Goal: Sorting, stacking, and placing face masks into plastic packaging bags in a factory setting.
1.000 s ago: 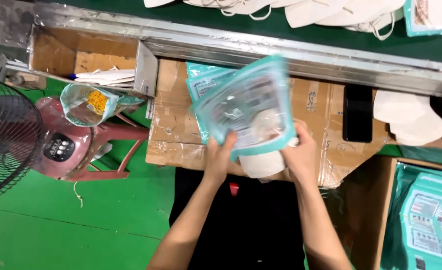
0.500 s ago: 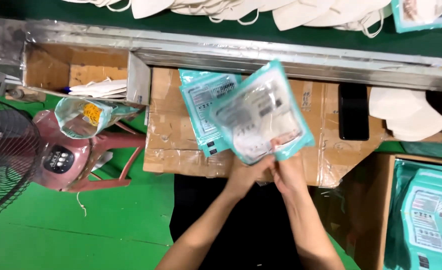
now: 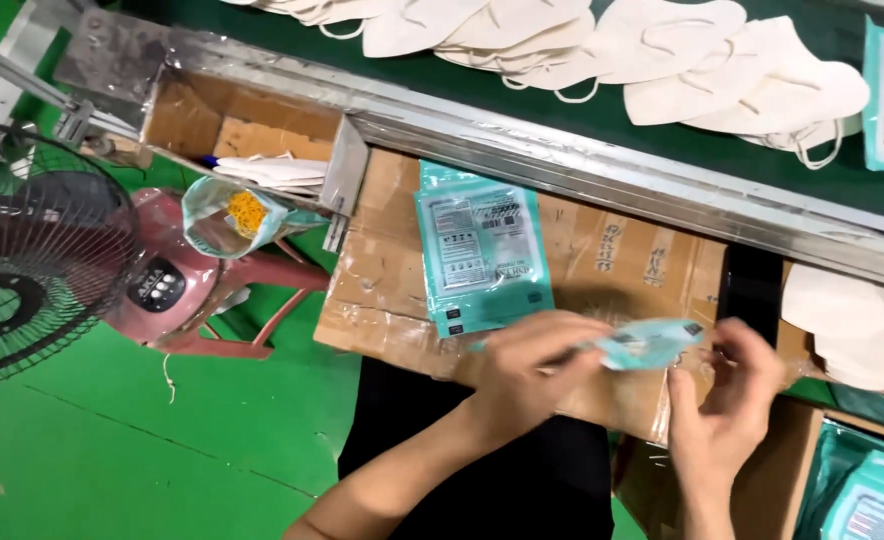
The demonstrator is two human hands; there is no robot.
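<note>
Fingers of the left hand (image 3: 532, 365) pinch one end of a teal plastic mask pouch (image 3: 647, 343) held flat, edge-on, above the taped cardboard-covered table (image 3: 602, 265), while the right hand (image 3: 722, 400) grips its other end, so a loose pinch could probably drop it.

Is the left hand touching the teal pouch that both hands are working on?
Touching. The head view shows the left hand with its fingers closed over one end of the teal pouch, while the right hand meets the other end.
</note>
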